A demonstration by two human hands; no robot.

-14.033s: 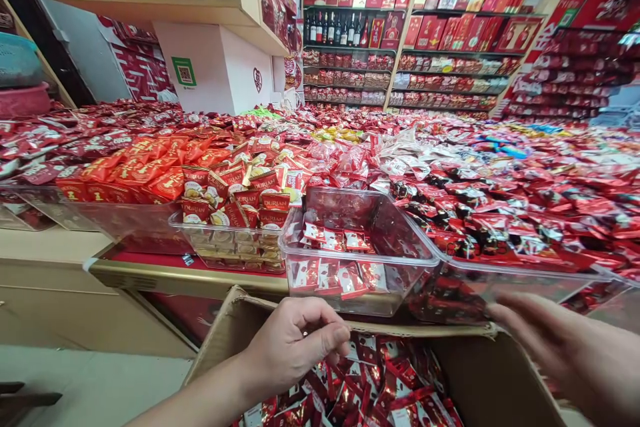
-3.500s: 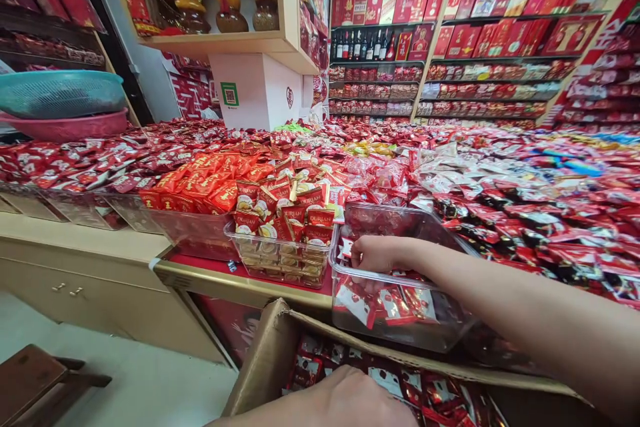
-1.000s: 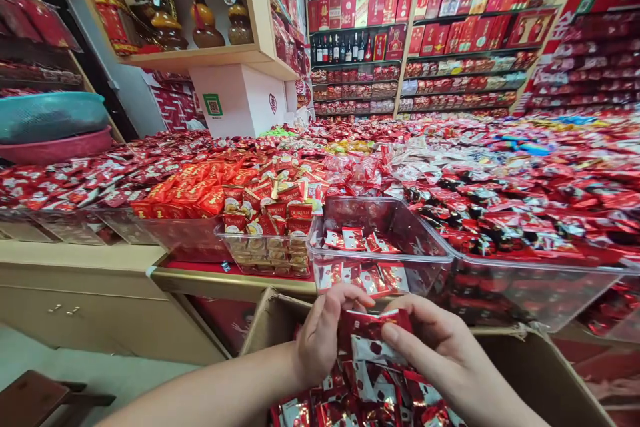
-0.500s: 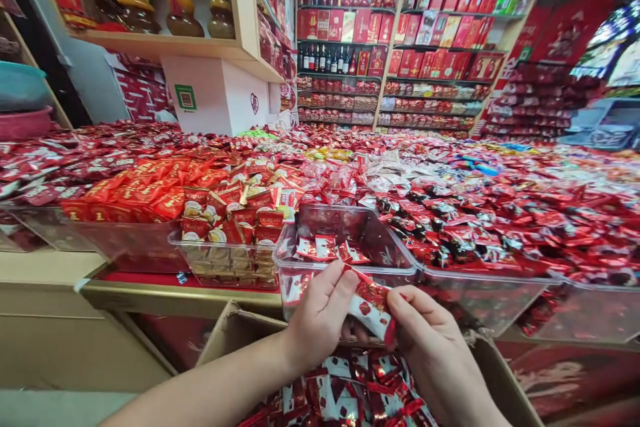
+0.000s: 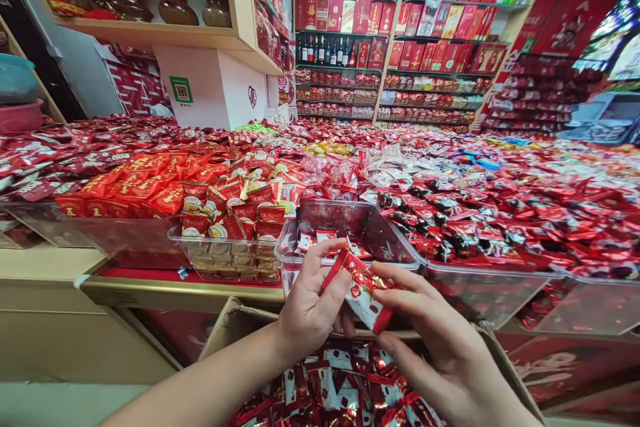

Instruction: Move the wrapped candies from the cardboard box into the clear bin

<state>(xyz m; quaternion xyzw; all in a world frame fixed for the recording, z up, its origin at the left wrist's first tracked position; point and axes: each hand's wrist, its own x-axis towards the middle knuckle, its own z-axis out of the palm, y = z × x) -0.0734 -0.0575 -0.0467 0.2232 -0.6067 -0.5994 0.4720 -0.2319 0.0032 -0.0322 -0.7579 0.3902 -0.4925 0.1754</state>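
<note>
1. Similar packets (image 5: 327, 387) filled the cardboard box (image 5: 226, 328) below both hands.
2. The right hand (image 5: 445, 340) had its fingertips over the packet's right edge, thumb lower; whether it gripped, I couldn't tell.
3. The left hand (image 5: 313, 300) pinched the red-and-white packet (image 5: 364, 295), which was tilted above the box.
4. Just beyond stood a partly filled clear bin (image 5: 330, 215), beside durian sweets (image 5: 245, 211).
5. Farthest back rose stocked wall shelves (image 5: 391, 47).

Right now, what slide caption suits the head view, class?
Left hand holding a red-and-white packet, right hand at its edge, above an open box of similar packets.
</note>
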